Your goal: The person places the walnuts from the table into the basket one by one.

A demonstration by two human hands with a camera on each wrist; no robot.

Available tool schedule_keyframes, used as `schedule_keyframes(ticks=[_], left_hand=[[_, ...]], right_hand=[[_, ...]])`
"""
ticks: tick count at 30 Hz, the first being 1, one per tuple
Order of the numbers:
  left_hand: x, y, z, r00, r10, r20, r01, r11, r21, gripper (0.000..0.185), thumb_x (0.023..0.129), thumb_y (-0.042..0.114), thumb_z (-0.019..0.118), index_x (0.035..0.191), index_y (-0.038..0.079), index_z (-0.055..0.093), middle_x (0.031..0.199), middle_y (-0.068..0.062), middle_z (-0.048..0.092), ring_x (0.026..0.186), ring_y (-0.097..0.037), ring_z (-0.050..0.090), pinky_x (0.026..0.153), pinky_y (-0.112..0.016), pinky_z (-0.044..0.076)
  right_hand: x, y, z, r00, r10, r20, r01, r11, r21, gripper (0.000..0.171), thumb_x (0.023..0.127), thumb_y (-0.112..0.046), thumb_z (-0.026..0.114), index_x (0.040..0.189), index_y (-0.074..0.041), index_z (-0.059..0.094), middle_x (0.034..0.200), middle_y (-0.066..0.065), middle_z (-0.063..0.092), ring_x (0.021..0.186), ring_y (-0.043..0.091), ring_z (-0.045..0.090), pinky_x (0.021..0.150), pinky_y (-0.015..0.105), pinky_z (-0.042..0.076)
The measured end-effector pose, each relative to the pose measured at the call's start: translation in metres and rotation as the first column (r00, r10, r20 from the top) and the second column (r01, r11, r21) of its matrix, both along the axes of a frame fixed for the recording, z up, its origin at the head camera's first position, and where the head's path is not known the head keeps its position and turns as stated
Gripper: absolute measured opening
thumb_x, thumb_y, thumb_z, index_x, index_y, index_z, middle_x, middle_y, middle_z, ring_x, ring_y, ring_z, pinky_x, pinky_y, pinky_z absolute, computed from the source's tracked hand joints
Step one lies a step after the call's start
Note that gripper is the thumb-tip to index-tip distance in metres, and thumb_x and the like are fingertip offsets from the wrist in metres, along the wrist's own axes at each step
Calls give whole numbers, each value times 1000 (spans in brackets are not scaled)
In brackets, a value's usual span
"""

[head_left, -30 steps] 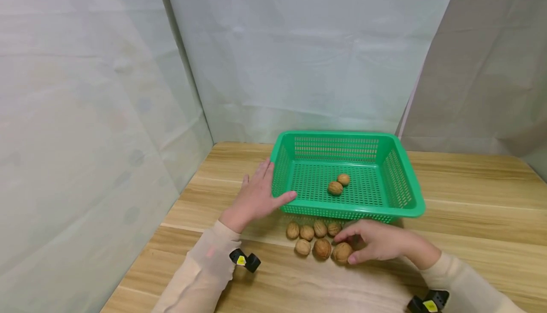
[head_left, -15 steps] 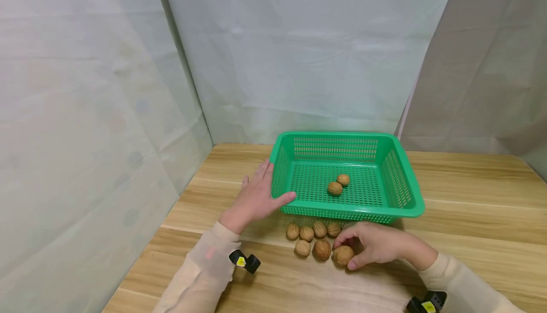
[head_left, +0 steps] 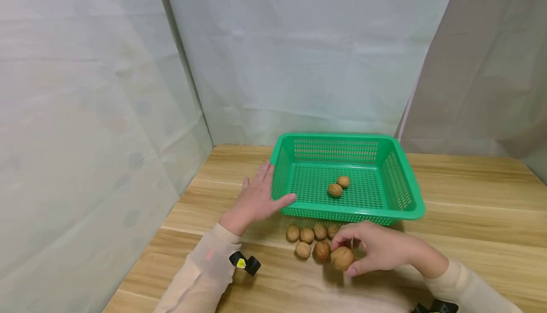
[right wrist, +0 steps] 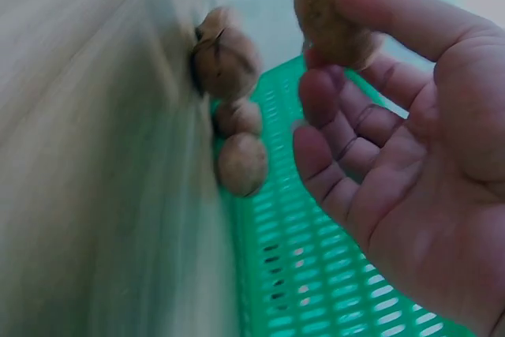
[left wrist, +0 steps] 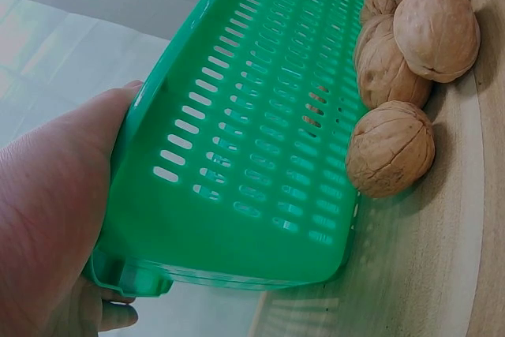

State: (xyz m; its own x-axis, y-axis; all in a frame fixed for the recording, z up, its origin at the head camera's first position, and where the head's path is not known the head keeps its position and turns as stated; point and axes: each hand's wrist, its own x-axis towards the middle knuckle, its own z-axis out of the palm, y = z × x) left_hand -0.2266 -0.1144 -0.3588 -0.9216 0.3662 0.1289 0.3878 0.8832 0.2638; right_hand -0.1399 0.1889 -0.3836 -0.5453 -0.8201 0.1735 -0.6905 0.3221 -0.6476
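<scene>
My right hand (head_left: 378, 249) pinches a walnut (head_left: 342, 259) between thumb and fingertips, just over the table, with a shadow below it. In the right wrist view the same walnut (right wrist: 335, 25) sits at the fingertips, the remaining fingers loosely bent. My left hand (head_left: 256, 201) rests against the left end of a green plastic basket (head_left: 342, 212), fingers straight along the outside and thumb across the front rim. Two walnuts (head_left: 335, 190) lie inside the basket. More walnuts (head_left: 306, 235) stand in two short rows before it; the right hand partly covers one at the back.
The wooden table (head_left: 478, 199) reaches out to both sides of the basket. Pale sheeting (head_left: 316, 56) hangs behind it and on the left. In the left wrist view, several loose walnuts (left wrist: 390, 147) lie close along the basket's slotted side.
The right hand has raised the end walnut of the front row slightly off the table, and a shadow now shows under it. The left hand and basket stay put.
</scene>
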Motion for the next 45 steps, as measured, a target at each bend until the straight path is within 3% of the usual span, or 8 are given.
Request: schedule_keyframes(ticks=[8,15,21,24,30,34,39,45], left_hand=[[1,-1,0,1000,0,7,0,1000,18,106,84,76,45,154,4,13,161,-10,8,147,-25,9,109,-66,11],[1,-3,0,1000,-2,-8,2,1000,5,108,82,80,41,154,4,13,161,-10,7,147,-24,8,108,-66,13],[2,-3,3,1000,-3,-2,3,1000,8,109,82,81,40,154,4,13,161,-10,6,147,-25,9,108,-66,12],[1,-4,5,1000,-3,-7,3,1000,10,115,78,87,31,154,3,12,161,-11,6,146,-26,9,108,-67,10],[-1,-5,4,1000,1,-9,-1,1000,-3,118,75,89,28,154,3,13,160,-11,7,146,-27,11,108,-66,10],[-1,-5,2,1000,1,0,-1,1000,-12,115,78,87,32,154,4,12,161,-11,6,146,-26,10,108,-66,11],[-1,-2,0,1000,0,5,0,1000,-1,109,82,81,40,154,4,13,161,-10,7,146,-25,9,109,-66,10],[-2,1,-2,1000,-3,1,3,1000,5,107,83,79,42,154,4,14,161,-10,7,146,-25,9,108,-67,11]], right_hand=[[6,-2,16,995,83,-55,-93,976,-198,43,80,-19,79,117,-23,60,103,-11,59,85,5,50,70,23,48],[5,8,26,999,33,-18,-37,943,-331,45,80,-3,76,121,-14,60,108,0,59,95,13,53,77,28,49],[1,26,40,1000,-24,-19,15,918,-395,48,77,9,72,121,-6,59,106,6,58,92,15,55,76,28,51],[-2,40,50,996,-85,4,80,913,-401,48,78,13,69,122,-4,59,109,8,57,94,17,56,80,26,50],[-9,60,57,969,-239,59,243,891,-384,46,79,15,68,121,-2,59,112,9,57,97,18,59,84,22,48],[-11,65,56,949,-311,56,309,873,-378,44,79,13,69,121,1,59,112,8,60,96,17,62,84,20,49],[-9,68,57,913,-404,58,398,852,-339,45,83,6,70,125,-5,60,107,5,66,94,14,64,80,19,49],[-17,73,70,907,-420,37,414,872,-260,44,87,-1,69,129,-7,59,104,3,66,89,16,65,71,25,53]])
